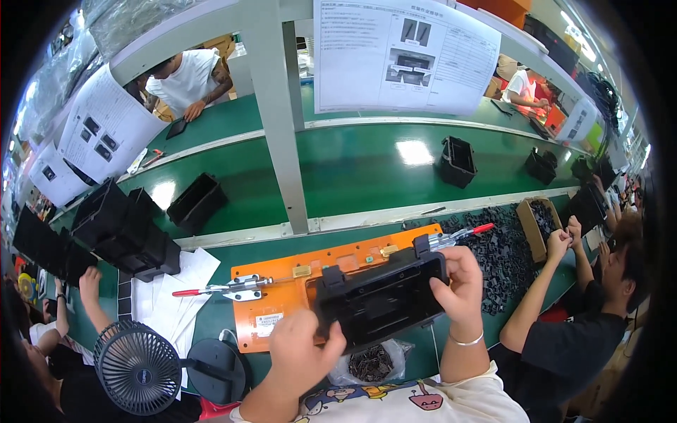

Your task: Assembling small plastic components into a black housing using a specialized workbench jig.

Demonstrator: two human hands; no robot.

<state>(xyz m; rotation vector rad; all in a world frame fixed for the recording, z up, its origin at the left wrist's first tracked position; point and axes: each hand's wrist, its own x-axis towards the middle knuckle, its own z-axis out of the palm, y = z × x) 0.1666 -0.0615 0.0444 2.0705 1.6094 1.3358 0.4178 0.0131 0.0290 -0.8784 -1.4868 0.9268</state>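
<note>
Housing of black plastic, open-faced and hollow, is held tilted over the orange fixture plate, in the near middle of the counter. The right grip pinches its right end wall, thumb inside the rim and fingers outside. The left grip is curled at the near left corner, thumb against the rim; how firmly its fingers press, I cannot tell. The shell looks light and stiff, its glossy walls perhaps a little slippery. Both short end walls seem the soundest hold; the latch-like lugs on the far edge are probably more fragile and better left unloaded. A toggle clamp lies left of the housing, and small black clips spread to the right.
</note>
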